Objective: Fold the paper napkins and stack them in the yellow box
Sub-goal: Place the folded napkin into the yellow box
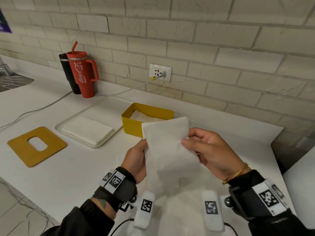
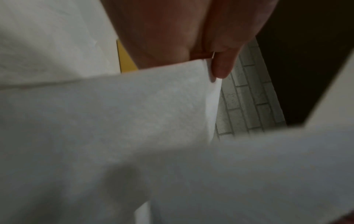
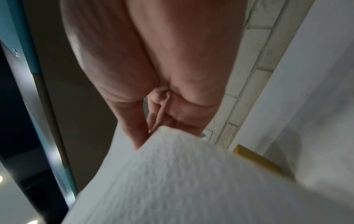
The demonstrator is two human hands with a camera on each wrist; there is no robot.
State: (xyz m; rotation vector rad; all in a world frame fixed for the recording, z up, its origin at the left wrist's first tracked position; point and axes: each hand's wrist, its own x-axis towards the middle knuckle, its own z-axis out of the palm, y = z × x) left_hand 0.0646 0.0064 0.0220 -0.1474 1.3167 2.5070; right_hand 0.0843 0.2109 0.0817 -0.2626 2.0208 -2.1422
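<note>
I hold a white paper napkin point(image 1: 168, 150) up in the air in front of me, above the counter. My left hand point(image 1: 138, 160) grips its left edge, fingers hidden behind the sheet. My right hand point(image 1: 201, 147) pinches its right edge between thumb and fingers. In the left wrist view the napkin point(image 2: 118, 118) fills the frame below my fingers point(image 2: 222, 65). In the right wrist view the napkin point(image 3: 182, 174) hangs from my fingers point(image 3: 138, 128). The yellow box point(image 1: 132, 123) stands just behind the napkin, with folded white napkins point(image 1: 144, 117) inside.
A white tray point(image 1: 71, 132) with a stack of flat napkins point(image 1: 88, 130) lies left of the box. A yellow lid with an oval hole point(image 1: 36, 145) lies further left. A red tumbler point(image 1: 83, 74), a black bottle point(image 1: 68, 74) and a cable point(image 1: 42, 108) stand by the brick wall.
</note>
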